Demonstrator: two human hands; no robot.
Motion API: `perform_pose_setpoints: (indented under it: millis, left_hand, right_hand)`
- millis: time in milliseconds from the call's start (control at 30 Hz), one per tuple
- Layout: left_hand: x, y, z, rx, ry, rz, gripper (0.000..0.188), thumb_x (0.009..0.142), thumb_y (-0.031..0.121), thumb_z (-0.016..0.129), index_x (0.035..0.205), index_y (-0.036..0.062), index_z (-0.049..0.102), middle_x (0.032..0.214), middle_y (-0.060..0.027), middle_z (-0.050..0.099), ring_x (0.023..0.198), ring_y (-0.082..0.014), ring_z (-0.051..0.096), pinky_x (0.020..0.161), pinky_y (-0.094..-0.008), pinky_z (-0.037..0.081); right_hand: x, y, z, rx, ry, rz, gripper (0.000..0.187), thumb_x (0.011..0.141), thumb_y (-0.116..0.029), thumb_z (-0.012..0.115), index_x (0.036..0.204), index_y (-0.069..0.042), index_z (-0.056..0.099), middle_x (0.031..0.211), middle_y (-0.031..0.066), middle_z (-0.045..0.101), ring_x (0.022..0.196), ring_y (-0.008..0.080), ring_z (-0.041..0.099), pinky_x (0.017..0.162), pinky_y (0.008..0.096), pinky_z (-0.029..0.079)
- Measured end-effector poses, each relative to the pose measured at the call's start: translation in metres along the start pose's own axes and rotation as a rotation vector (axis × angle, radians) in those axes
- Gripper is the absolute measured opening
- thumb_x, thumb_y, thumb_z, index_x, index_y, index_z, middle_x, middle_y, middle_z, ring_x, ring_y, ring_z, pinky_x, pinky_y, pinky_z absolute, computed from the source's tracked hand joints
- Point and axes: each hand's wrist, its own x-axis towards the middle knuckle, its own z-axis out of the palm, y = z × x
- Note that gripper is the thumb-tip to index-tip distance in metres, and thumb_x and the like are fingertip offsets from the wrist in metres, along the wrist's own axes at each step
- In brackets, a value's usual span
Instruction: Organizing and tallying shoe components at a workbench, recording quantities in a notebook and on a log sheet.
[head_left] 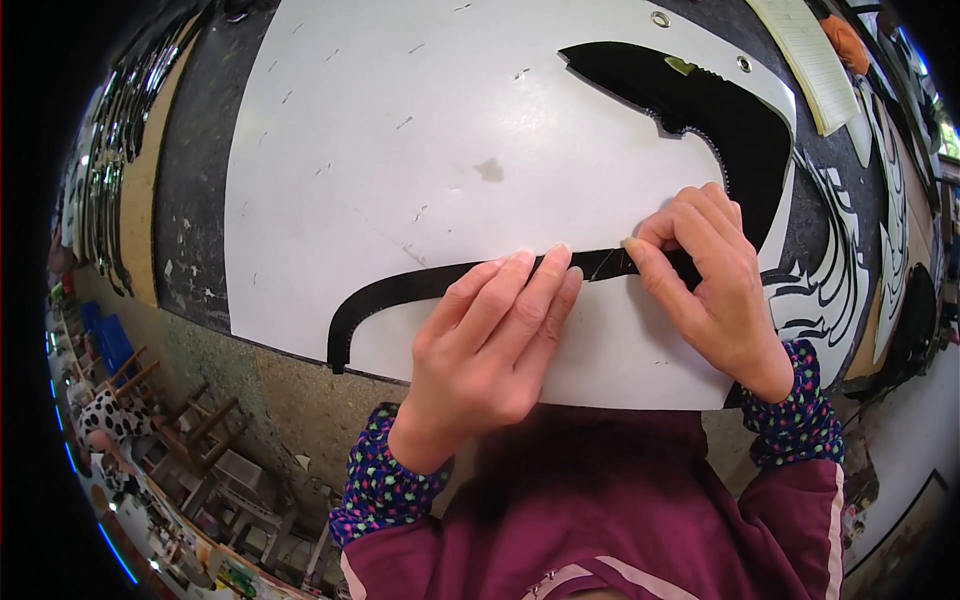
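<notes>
You have the middle stretch of the narrow, curved strip of matte black material (405, 287) under both hands, laid along the near part of the large white sheet (330, 170) that covers the dark, scuffed bench (195, 195). Its left bend lies flat, clear of your fingers, and comes down to the sheet's near edge. On the far right, the broad black curved piece (755, 140), speckled pale along its inner edge, is also spread out and free of your hands; your right hand hides where the two might join, so you can't tell whether they are one. Judging by this, the laying out is done and the handling is partway, centred on the stretch between your hands, where thin pale lines cross the strip. How much is left doesn't show.

Your left hand (490, 340) is palm down, fingers extended close together and slanting away to the right, their tips resting on the strip and holding nothing. Your right hand (715, 270) comes in from the right with its wrist angled leftward, fingers curled, thumb and forefinger drawn together at the strip's upper edge; whether they actually pinch it, you can't tell.
</notes>
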Motion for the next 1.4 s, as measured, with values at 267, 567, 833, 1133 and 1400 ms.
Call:
perform_pose_setpoints:
  millis: [267, 567, 833, 1133, 1400]
  left_hand:
    - [-0.0028, -0.0012, -0.0005, -0.002, -0.006, 0.004, 0.019, 0.079, 0.006, 0.066, 0.095, -0.0003, 0.074, 0.108, -0.01, 0.069, 0.096, -0.0224, 0.064, 0.085, -0.0331, 0.053]
    - [-0.0039, -0.0003, -0.0018, 0.008, -0.028, 0.0, 0.03, 0.079, 0.009, 0.064, 0.107, 0.0107, 0.075, 0.109, -0.0074, 0.068, 0.097, -0.0208, 0.063, 0.085, -0.0335, 0.053]
    - [-0.0032, 0.0012, 0.0025, 0.085, -0.026, 0.021, 0.025, 0.085, 0.012, 0.065, 0.108, 0.0134, 0.075, 0.108, -0.0058, 0.066, 0.096, -0.0185, 0.061, 0.087, -0.0326, 0.049]
    - [-0.002, 0.0038, 0.0007, 0.085, -0.066, 0.011, 0.034, 0.081, 0.01, 0.062, 0.113, 0.016, 0.074, 0.114, -0.0057, 0.065, 0.098, -0.0191, 0.059, 0.085, -0.0339, 0.05]
    - [-0.0031, 0.0032, 0.0008, 0.093, -0.084, 0.019, 0.032, 0.084, 0.012, 0.062, 0.114, 0.016, 0.073, 0.113, -0.0045, 0.064, 0.1, -0.0179, 0.058, 0.088, -0.034, 0.047]
  right_hand:
    - [-0.0009, -0.0029, 0.0027, -0.009, 0.003, 0.013, 0.01, 0.079, -0.003, 0.066, 0.08, -0.006, 0.057, 0.078, 0.0046, 0.052, 0.077, 0.0215, 0.047, 0.072, 0.0337, 0.033]
    - [-0.0005, -0.0039, 0.0033, -0.023, 0.008, 0.013, 0.011, 0.079, -0.003, 0.066, 0.079, -0.006, 0.055, 0.077, 0.0051, 0.051, 0.075, 0.0219, 0.046, 0.071, 0.0342, 0.033]
    - [0.0004, -0.0012, 0.0016, -0.011, 0.007, -0.005, 0.011, 0.078, -0.004, 0.067, 0.079, -0.007, 0.056, 0.077, 0.0038, 0.052, 0.077, 0.0213, 0.048, 0.071, 0.0337, 0.034]
    - [0.0002, 0.0036, -0.0029, 0.025, -0.018, -0.015, 0.009, 0.08, -0.005, 0.067, 0.081, -0.007, 0.058, 0.077, 0.0037, 0.052, 0.077, 0.0211, 0.049, 0.072, 0.0335, 0.035]
    - [0.0, 0.0048, -0.0051, 0.03, -0.027, -0.02, 0.009, 0.08, -0.005, 0.066, 0.081, -0.007, 0.058, 0.078, 0.0038, 0.052, 0.077, 0.021, 0.049, 0.072, 0.0335, 0.035]
